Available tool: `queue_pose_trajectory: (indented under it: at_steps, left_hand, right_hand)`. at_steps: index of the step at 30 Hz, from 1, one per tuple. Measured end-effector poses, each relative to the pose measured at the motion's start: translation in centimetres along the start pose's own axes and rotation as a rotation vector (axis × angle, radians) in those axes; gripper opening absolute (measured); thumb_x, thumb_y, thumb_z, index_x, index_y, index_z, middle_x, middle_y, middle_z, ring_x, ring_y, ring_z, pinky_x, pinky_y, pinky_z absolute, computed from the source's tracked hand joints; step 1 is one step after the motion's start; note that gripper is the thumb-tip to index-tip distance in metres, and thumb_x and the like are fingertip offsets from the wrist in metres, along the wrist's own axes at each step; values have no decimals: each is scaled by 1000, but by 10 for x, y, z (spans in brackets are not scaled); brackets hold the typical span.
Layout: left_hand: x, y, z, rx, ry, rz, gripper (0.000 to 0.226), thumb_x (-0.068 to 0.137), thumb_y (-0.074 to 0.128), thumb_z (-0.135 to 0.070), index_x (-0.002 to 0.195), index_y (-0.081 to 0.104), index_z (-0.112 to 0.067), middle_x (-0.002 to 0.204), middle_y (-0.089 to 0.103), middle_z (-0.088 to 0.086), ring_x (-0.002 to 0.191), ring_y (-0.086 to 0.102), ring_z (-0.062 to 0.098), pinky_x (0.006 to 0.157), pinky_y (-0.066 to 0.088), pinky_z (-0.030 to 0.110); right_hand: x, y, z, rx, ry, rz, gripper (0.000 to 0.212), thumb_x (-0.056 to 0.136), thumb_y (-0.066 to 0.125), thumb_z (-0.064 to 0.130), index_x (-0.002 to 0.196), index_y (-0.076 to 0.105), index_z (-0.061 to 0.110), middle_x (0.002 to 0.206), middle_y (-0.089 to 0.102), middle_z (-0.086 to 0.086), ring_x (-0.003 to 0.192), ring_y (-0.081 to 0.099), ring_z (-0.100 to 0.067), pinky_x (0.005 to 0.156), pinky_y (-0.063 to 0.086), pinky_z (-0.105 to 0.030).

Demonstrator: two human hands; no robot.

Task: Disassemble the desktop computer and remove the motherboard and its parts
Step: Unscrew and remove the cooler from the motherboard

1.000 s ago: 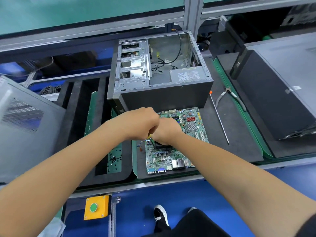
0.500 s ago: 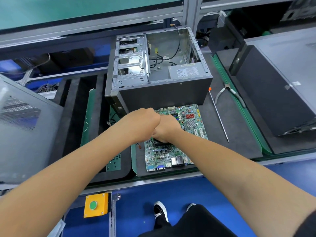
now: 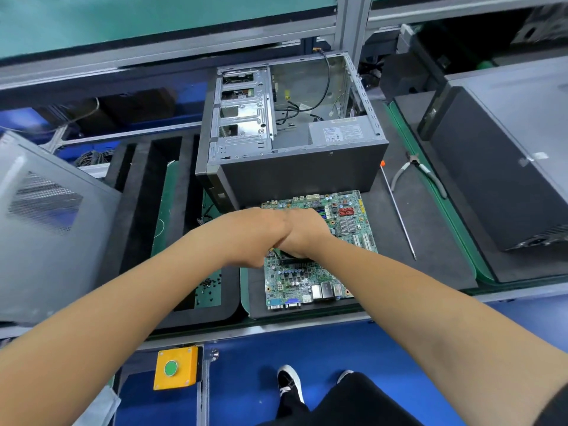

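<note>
electronics teardown line: conveyor trays (image 3: 430, 241), aluminium framing (image 3: 347, 29)

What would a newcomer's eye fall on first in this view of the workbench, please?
Probably the two hands, left hand and right hand, pressed together over the green motherboard lying flat on the dark mat at centre. Just behind it stands the opened computer case, cables hanging loose inside. To the right lie a long screwdriver and pliers.

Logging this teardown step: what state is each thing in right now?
Computer case: side open, motherboard out.
Motherboard: flat on the mat, in front of the case.
Left hand: curled over the board's middle; grip hidden.
Right hand: curled beside it; grip hidden.
Screwdriver: lying unused.
Pliers: lying unused.
</note>
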State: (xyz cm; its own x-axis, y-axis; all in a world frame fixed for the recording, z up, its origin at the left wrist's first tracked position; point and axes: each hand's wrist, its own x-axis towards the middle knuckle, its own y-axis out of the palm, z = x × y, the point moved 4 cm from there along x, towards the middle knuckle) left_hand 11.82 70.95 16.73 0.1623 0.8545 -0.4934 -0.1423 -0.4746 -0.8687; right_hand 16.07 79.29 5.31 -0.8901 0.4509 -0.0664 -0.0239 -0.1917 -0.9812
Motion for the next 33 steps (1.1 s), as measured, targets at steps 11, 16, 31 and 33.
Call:
queue_pose_trajectory:
  at_steps: [11, 16, 31, 33]
  left_hand:
    - [10, -13, -7, 273, -124, -167, 26, 76, 59, -14, 61, 39, -16, 60, 29, -3, 50, 32, 16, 48, 23, 28]
    - [9, -7, -1, 258, -206, -152, 24, 81, 50, -12, 63, 35, -19, 60, 30, -2, 47, 33, 17, 44, 22, 26]
    - [7, -2, 3, 80, 50, 26, 25, 72, 70, -6, 94, 62, -15, 92, 45, -4, 74, 48, 20, 57, 33, 28]
    - [10, -2, 3, 87, 42, 1, 20, 70, 65, -1, 87, 63, -12, 91, 51, 0, 72, 48, 22, 58, 34, 29]
  right_hand:
    - [-5, -5, 1, 54, 36, 56, 31, 79, 35, 36, 54, 34, 19, 53, 39, 2, 50, 37, -19, 46, 24, -27]
    - [-1, -3, -2, 43, 51, 40, 30, 85, 41, 27, 57, 35, 20, 54, 42, 2, 48, 35, -16, 46, 25, -27]
    - [-2, -3, 0, -23, 44, 23, 24, 90, 39, 32, 81, 56, 20, 65, 45, 8, 54, 42, -14, 45, 23, -26]
    - [-2, -3, -1, 3, 56, 19, 23, 90, 40, 31, 76, 54, 19, 62, 43, 8, 52, 39, -13, 45, 22, -26]
